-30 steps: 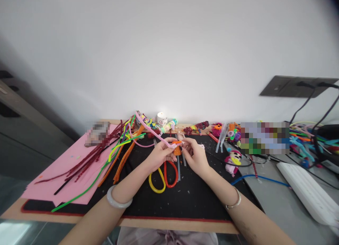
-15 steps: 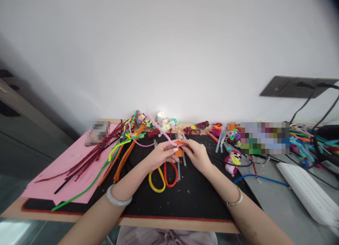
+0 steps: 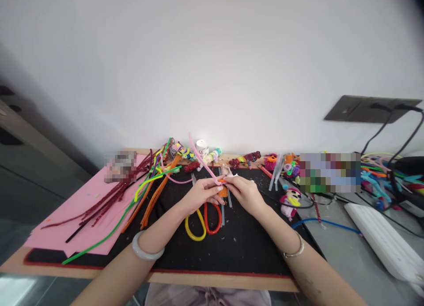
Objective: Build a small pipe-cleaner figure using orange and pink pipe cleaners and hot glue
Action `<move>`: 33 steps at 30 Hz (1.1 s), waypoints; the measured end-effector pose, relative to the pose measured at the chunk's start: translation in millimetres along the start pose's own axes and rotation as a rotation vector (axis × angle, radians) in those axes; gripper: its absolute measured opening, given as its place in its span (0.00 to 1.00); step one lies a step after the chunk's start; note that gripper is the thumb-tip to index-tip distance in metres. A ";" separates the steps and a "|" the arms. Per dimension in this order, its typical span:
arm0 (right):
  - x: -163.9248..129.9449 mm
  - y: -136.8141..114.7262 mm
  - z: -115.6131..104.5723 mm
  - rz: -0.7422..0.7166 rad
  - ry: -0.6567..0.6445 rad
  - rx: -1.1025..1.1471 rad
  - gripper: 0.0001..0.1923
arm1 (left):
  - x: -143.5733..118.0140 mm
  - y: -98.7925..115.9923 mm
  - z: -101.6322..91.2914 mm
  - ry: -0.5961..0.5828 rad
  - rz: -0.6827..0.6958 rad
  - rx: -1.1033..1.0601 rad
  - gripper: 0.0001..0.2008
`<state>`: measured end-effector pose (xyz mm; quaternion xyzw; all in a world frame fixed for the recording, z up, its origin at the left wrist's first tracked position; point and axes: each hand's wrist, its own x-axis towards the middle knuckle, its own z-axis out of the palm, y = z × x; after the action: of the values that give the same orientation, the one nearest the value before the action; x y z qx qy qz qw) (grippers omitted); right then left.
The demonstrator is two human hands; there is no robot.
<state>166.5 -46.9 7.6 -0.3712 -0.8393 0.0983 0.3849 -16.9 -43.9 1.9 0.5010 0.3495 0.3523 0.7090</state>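
While the person's trousers [image 3: 208, 296] show below the near edge of the table [image 3: 225, 281], two forearms reach over a black mat [image 3: 248, 255] with a red border. A pale bangle [image 3: 147, 255] circles the left arm, a thinner bracelet [image 3: 294, 254] the right. Beneath and between the arms lie scissors [image 3: 197, 239], with one yellow loop and one red, their blades partly covered by the left hand [image 3: 202, 194].

That hand grips an orange piece [image 3: 224, 192] together with a pink stem [image 3: 202, 160], thumb and fingers closed. The right hand [image 3: 243, 193] pinches at the same spot from the other side; its fingertips hide exactly what they press. The orange piece is thus held between both hands, above the mat, and the pink stem slants up from it to the left. Clear sticks [image 3: 223, 215] lie just below.

To the left, a green stem [image 3: 99, 243] and maroon stems [image 3: 109, 201] cross pink paper [image 3: 66, 228], orange stems [image 3: 150, 204] beside them. To the right are a small doll [image 3: 290, 204], a blue stem [image 3: 326, 221] and a white power strip [image 3: 377, 239].

Farther back stand a white cup [image 3: 202, 148] and, to its right, a maroon figure [image 3: 245, 159]. Behind everything rises the wall [image 3: 212, 76], bearing a dark socket plate [image 3: 357, 108].
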 end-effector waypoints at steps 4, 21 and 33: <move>0.9 -3.3 0.5 0.033 0.026 0.024 0.09 | -0.7 0.8 1.2 0.019 0.024 0.026 0.26; 2.4 -5.4 5.3 0.227 0.004 0.238 0.11 | 0.0 0.8 0.7 0.093 0.060 0.101 0.25; -0.2 -1.0 13.0 0.279 0.015 0.274 0.06 | 0.3 -0.3 1.9 0.064 0.089 0.158 0.26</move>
<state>156.7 -46.2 -1.0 -0.4290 -0.7555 0.2612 0.4206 -15.1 -44.5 2.1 0.5588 0.3760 0.3706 0.6395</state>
